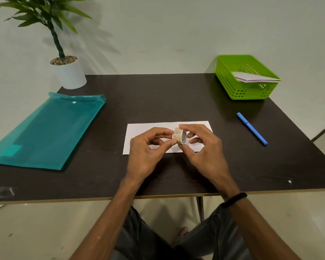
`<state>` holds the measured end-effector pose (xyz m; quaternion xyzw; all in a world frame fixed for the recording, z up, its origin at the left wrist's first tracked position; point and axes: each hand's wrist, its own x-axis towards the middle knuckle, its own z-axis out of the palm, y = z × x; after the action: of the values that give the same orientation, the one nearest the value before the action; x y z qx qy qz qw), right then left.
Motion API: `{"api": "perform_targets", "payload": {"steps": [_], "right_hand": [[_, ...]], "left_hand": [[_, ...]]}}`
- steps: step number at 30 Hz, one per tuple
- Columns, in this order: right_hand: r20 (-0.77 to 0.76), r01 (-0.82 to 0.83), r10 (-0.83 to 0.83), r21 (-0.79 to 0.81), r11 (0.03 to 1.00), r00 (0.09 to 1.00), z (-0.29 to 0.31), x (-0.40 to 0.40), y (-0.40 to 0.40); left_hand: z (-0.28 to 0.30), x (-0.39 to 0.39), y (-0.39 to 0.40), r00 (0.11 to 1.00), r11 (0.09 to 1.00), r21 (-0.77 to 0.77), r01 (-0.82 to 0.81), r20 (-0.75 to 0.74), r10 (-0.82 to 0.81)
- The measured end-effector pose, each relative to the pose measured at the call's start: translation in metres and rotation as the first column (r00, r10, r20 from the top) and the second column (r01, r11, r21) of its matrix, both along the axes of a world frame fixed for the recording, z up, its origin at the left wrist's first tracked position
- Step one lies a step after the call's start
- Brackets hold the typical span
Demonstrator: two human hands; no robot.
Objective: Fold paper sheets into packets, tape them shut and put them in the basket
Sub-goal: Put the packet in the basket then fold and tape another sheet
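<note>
Tape roll [179,135]: pinched between left hand [148,147] and right hand [201,145], fingers curled round it, above folded white paper [139,136] at centre of dark table [158,94]. Green basket [231,83], far right corner: holds folded packets [251,77]. Blue pen [251,128] right; teal folder [45,132] left.

A dark wooden table [158,94] stands against a pale wall. At its far left corner sits a white pot [68,74] holding a green leafy plant [45,14]. A translucent teal plastic folder [45,132] lies flat along the table's left side; a capped blue pen [251,128] rests on its right side.
</note>
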<state>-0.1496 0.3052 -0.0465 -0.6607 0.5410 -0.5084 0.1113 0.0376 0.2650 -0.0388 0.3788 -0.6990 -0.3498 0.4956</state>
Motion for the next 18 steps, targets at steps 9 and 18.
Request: {"api": "perform_targets", "payload": {"steps": [9,18], "right_hand": [[0.000,0.008,-0.008,0.001,1.000,1.000,0.0005,0.0001,0.0008],[0.014,0.006,-0.006,-0.006,1.000,1.000,-0.0005,-0.0005,0.0003]], "left_hand": [[-0.0002,-0.0001,0.0039,0.998,0.998,-0.035,-0.049,0.034,0.050],[-0.0023,0.0002,0.0038,0.995,0.996,-0.066,-0.067,0.067,0.071]]}}
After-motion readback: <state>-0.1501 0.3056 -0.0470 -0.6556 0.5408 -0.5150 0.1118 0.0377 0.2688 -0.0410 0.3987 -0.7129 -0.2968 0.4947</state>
